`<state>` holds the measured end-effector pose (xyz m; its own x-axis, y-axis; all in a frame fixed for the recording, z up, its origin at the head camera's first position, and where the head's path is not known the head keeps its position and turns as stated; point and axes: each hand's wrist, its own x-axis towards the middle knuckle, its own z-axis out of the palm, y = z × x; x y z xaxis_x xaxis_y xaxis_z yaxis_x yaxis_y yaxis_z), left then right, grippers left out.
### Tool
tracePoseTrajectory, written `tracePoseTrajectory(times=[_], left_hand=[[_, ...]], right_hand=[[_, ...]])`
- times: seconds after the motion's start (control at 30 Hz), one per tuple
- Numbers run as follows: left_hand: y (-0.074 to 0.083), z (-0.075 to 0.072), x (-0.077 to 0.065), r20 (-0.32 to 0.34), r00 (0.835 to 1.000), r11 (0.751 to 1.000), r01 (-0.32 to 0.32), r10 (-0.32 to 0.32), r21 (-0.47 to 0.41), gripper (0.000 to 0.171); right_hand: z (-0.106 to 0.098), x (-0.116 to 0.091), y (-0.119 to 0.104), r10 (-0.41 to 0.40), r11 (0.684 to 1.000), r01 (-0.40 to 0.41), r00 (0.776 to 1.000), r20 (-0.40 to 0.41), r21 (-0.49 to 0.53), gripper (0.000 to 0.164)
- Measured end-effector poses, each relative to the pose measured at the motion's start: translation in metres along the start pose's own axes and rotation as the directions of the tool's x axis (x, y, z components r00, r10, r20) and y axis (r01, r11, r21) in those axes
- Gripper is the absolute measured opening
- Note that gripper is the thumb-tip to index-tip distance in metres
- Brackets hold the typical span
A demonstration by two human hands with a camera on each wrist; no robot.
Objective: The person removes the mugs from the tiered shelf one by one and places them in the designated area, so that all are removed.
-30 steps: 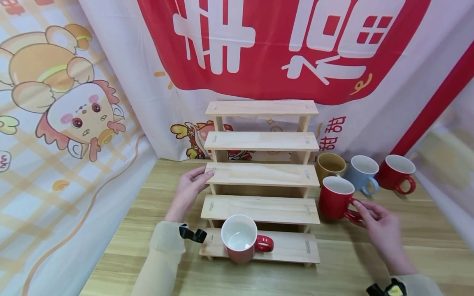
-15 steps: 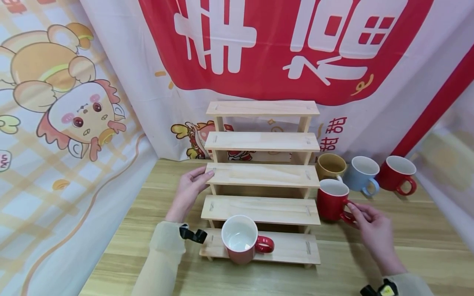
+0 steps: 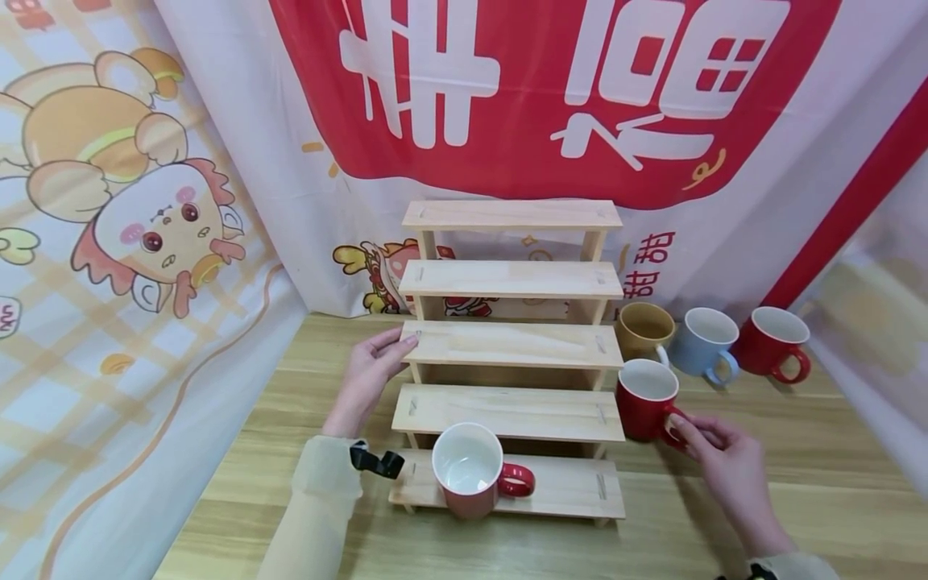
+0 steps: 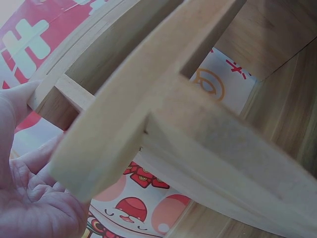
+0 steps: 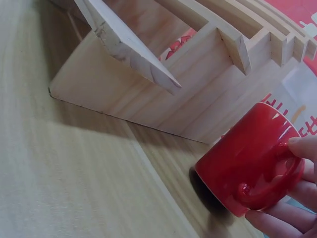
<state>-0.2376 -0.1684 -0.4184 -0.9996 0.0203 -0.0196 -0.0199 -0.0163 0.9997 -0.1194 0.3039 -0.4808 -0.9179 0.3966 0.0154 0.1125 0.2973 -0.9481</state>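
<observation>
With its thumb and fingers my right hand (image 3: 731, 463) pinches the handle of a red mug (image 3: 641, 412) with a white inside. The mug is beside the right side of a wooden tiered shelf (image 3: 511, 345). In the right wrist view a dark shadow lies under the mug's base, and the mug seems slightly raised from the table. My left hand (image 3: 366, 374) grips the left end of the middle tier, thumb on top. Another red mug (image 3: 470, 475) stands on the lowest tier, its handle pointing right.
Behind the held mug stand a mustard-brown mug (image 3: 645, 326), a light blue mug (image 3: 699, 346) and a third red mug (image 3: 770, 345). The wood-grain table (image 3: 812, 451) meets printed cloth (image 3: 341, 209) at the back and both sides.
My right hand has brought the red mug a little left and nearer to me, toward the shelf's right side. My left hand has stayed on the middle tier.
</observation>
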Motion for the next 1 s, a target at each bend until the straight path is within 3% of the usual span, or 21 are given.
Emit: tracePoseTrajectory(times=[0.3, 0.63, 0.83, 1.0], left_hand=[[-0.001, -0.001, 0.0, 0.002, 1.0, 1.0, -0.006, 0.006, -0.006, 0.065], [-0.001, -0.001, 0.001, 0.009, 1.0, 1.0, -0.003, 0.003, 0.021, 0.068], [-0.001, -0.001, 0.001, -0.002, 1.0, 1.0, -0.005, 0.005, 0.021, 0.064], [-0.002, 0.0, 0.002, -0.005, 1.0, 1.0, -0.01, 0.01, 0.015, 0.063]], right_hand=[[-0.001, -0.01, 0.002, 0.061, 0.998, -0.059, 0.997, 0.043, -0.037, 0.049], [-0.001, -0.014, 0.009, 0.052, 0.999, -0.052, 0.997, 0.05, -0.005, 0.05], [-0.009, -0.012, 0.002, -0.028, 0.998, 0.027, 1.0, -0.009, -0.062, 0.043], [-0.018, -0.009, -0.019, -0.08, 0.995, 0.075, 0.993, -0.09, -0.061, 0.039]])
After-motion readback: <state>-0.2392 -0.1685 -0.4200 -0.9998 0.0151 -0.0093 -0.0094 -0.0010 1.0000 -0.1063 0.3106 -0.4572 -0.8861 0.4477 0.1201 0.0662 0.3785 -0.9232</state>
